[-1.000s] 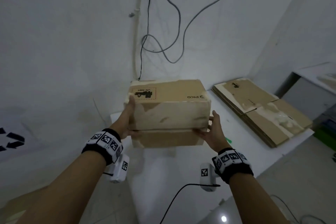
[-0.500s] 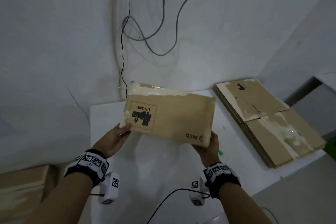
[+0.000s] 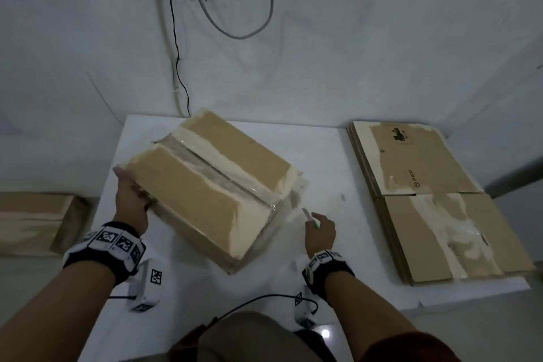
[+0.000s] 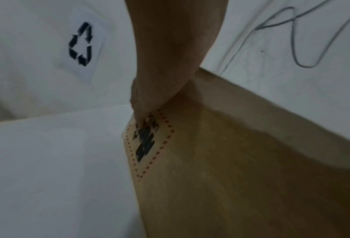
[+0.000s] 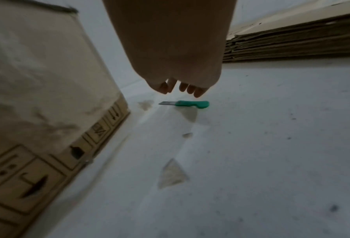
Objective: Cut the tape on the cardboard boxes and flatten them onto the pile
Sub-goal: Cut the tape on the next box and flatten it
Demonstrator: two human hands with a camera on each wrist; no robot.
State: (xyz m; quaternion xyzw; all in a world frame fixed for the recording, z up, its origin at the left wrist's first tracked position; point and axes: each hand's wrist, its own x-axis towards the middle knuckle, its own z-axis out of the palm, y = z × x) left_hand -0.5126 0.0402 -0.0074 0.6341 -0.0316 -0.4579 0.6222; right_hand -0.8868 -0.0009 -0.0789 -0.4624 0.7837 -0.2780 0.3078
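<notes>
On the white table point(image 3: 323, 156) sits a taped cardboard box point(image 3: 205, 185). At its left edge the left hand point(image 3: 130, 203) grips it, fingers curled round the corner. Beside it, the right hand point(image 3: 320, 233) hovers over a green cutter point(image 5: 187, 103), fingers apart and loose. Flattened boxes point(image 3: 435, 200) lie stacked at right.

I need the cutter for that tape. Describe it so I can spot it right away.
On the white table, look in the gap between the taped cardboard box and the pile of flattened boxes. The cutter lies just beyond the right hand fingertips: small, green-handled, short grey blade out, the only green thing there.
</notes>
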